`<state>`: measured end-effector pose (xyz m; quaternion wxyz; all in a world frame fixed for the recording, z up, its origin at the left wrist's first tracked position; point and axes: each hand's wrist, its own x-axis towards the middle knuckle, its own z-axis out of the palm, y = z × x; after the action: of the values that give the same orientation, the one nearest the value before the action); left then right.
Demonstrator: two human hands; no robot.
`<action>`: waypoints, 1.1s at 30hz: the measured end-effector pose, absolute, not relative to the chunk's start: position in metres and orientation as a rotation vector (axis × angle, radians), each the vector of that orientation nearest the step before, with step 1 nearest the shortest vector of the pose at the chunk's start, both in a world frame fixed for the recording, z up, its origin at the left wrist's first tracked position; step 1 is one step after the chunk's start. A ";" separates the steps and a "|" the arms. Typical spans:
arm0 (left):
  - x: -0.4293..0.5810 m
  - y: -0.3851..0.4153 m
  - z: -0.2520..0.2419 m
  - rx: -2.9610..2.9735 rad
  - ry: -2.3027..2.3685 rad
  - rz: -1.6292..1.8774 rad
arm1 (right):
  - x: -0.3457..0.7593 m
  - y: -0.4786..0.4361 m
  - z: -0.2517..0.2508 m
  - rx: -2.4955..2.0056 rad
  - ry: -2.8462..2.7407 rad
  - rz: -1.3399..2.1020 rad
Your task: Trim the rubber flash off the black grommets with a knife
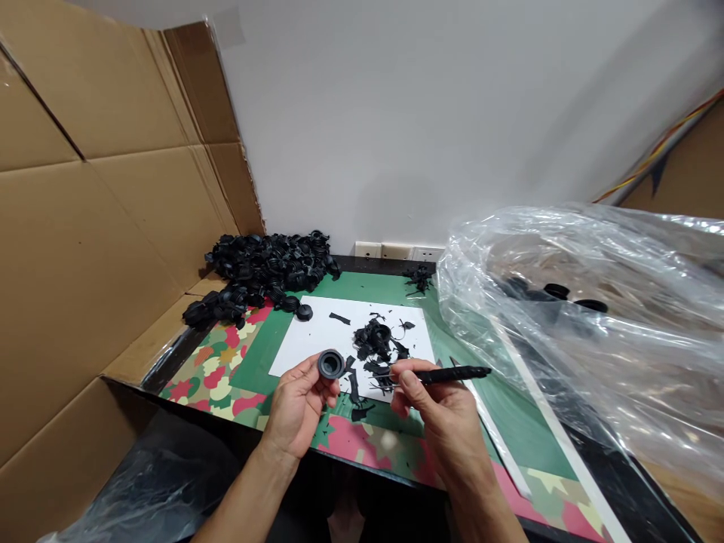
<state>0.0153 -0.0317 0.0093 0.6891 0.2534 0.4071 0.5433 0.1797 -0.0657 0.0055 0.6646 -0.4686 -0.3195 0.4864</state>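
My left hand point(298, 400) is closed on a round black rubber part point(331, 364), its hollow side turned up towards me. In my right hand point(444, 411) lies a slim black-handled tool point(452, 374). A thin metal tip seems to point left from it, too fine to tell its kind. The tool and the rubber part are apart. Just beyond my hands, a heap of black rubber scraps point(373, 339) lies on a white sheet point(305, 332), with loose strips around it.
A large pile of black rubber parts point(277, 260) stands at the back left, beside cardboard walls point(113, 136). On the right, a clear plastic bag point(566, 302) holds several black parts. More scraps point(418, 279) lie near the wall sockets point(396, 251). A green mat point(362, 286) covers the table.
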 end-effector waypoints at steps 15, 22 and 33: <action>0.019 -0.035 0.018 0.935 1.115 1.365 | 0.180 -0.060 0.001 -0.976 -0.666 1.209; 0.026 -0.040 0.018 1.053 1.113 1.438 | 0.155 -0.052 -0.008 -1.056 -0.765 1.327; 0.013 -0.032 0.019 1.337 1.263 1.438 | 0.145 -0.045 -0.008 -0.763 -0.349 1.724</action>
<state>0.0127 -0.0323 0.0194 0.3927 0.5266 0.4974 0.5666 0.1450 -0.0452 -0.0083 0.5744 -0.3259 -0.1491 0.7359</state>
